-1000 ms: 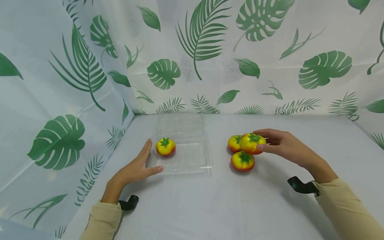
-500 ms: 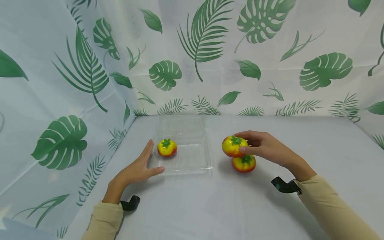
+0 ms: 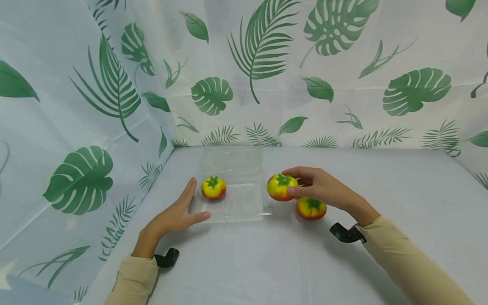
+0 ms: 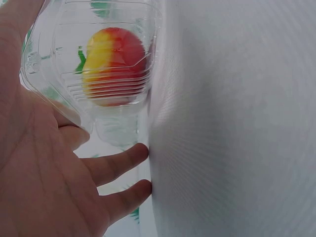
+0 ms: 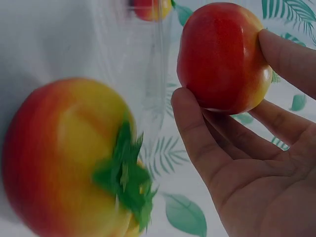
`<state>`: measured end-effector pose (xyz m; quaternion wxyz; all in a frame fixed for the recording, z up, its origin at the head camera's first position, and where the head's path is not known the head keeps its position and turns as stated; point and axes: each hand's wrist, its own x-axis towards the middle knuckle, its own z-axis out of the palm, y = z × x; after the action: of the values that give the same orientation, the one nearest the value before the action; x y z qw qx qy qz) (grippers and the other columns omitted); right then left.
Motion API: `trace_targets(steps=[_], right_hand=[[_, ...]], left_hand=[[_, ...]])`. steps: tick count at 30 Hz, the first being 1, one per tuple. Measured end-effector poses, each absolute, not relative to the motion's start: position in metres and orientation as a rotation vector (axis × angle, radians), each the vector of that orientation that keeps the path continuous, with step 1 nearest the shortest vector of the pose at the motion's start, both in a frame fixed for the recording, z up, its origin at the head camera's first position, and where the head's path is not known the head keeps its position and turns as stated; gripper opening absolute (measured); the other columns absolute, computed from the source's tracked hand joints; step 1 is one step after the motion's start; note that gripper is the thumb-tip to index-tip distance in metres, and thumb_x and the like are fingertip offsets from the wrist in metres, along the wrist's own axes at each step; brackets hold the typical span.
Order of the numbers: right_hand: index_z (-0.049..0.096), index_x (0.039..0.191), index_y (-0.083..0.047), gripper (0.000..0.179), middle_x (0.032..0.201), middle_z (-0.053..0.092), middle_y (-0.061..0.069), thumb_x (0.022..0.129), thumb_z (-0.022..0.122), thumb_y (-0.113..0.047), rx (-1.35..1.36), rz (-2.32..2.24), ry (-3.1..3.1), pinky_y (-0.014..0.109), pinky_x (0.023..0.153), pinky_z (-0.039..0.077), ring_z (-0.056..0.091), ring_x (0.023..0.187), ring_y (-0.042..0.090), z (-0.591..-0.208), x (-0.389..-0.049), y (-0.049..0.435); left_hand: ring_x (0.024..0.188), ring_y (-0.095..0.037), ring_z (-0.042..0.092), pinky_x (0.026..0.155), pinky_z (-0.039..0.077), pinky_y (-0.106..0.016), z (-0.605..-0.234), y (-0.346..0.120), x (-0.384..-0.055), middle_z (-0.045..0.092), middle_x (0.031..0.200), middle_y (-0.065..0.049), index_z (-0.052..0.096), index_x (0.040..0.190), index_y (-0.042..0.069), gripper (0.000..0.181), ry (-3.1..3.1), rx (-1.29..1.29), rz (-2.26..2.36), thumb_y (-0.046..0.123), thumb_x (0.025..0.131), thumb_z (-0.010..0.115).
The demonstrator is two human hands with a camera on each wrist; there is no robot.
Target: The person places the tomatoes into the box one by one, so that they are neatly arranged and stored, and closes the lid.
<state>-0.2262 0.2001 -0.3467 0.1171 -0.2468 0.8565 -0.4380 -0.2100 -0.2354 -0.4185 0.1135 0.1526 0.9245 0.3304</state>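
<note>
My right hand (image 3: 318, 184) pinches a yellow-and-red toy tomato (image 3: 280, 188) with a green leafy top, between thumb and fingers. It is above the table, just right of a clear plastic clamshell box (image 3: 244, 203). Another such tomato (image 3: 213, 188) sits in the left part of that opened box. With fingers spread, my left hand (image 3: 177, 214) rests against the box's left side; in the left wrist view two fingertips (image 4: 140, 150) reach the tablecloth. A third tomato (image 3: 311, 208) lies on the table below my right hand, large in the right wrist view.
The box's lid (image 3: 230, 159) lies folded back toward the rear wall. Leaf-printed white sheeting (image 3: 267, 84) encloses the table at the back and left. A sliver of yellow (image 5: 144, 185) shows behind the near tomato in the right wrist view.
My right hand has carried its tomato leftward, away from the others and up to the box's right edge. My left hand has stayed at the box.
</note>
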Motion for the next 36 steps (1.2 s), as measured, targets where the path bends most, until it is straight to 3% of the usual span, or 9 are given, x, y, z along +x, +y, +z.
trace_targets(steps=[13, 28, 36], right_hand=[[0.061, 0.15, -0.007, 0.053, 0.144, 0.064, 0.012, 0.103, 0.073, -0.029, -0.796, -1.259, 2.465, 0.047, 0.105, 0.055, 0.064, 0.129, 0.034, -0.348, -0.235, 0.165], [0.066, 0.144, -0.008, 0.048, 0.137, 0.067, 0.009, 0.1, 0.076, -0.023, -0.903, -1.152, 2.448, 0.04, 0.099, 0.057, 0.065, 0.117, 0.028, -0.348, -0.239, 0.108], [0.067, 0.143, -0.01, 0.047, 0.136, 0.067, 0.008, 0.1, 0.077, -0.024, -0.848, -1.097, 2.442, 0.043, 0.105, 0.054, 0.062, 0.122, 0.028, -0.358, -0.243, 0.084]], left_hand=[[0.164, -0.033, -0.002, 0.127, 0.01, -0.06, -0.417, -0.235, -0.21, -0.015, 0.178, -0.01, -0.01, 0.171, 0.006, 0.121, 2.694, 0.445, 0.993, 0.056, 0.097, 0.072], [0.164, -0.034, -0.002, 0.127, 0.011, -0.06, -0.418, -0.235, -0.21, -0.014, 0.178, -0.01, -0.009, 0.171, 0.006, 0.121, 2.713, 0.426, 0.975, 0.058, 0.096, 0.071], [0.164, -0.034, -0.001, 0.127, 0.011, -0.06, -0.419, -0.234, -0.212, -0.014, 0.178, -0.009, -0.009, 0.171, 0.008, 0.122, 2.702, 0.405, 0.981, 0.06, 0.095, 0.072]])
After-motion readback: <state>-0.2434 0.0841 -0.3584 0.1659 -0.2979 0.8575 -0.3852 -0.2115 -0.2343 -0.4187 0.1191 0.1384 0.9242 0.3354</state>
